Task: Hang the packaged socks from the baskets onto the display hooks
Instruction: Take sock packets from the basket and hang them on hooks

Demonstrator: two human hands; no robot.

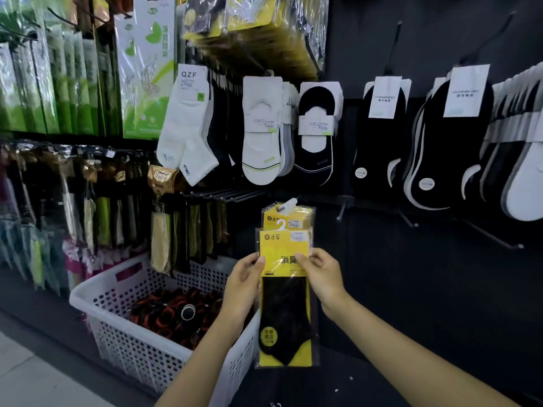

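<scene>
Step in hand: offering one pack up to the display. The sock pack is held upright, clear of the basket at 8 o'clock. The left hand pinches its 9 o'clock edge and the right hand its 3 o'clock edge, fingers closed on it. Hung packs sit at 12 o'clock, just above. Judged next: lift the pack, line its white hanger up with the hook, and slide it on.

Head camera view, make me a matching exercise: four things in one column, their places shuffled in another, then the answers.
1 yellow sock pack
2 white basket
3 white QZF socks
4 black labelled socks

A upper display, left of centre
B held by left hand and right hand
C dark panel, right
D low left, under hanging packs

Pairs: 1-B, 2-D, 3-A, 4-C
</scene>
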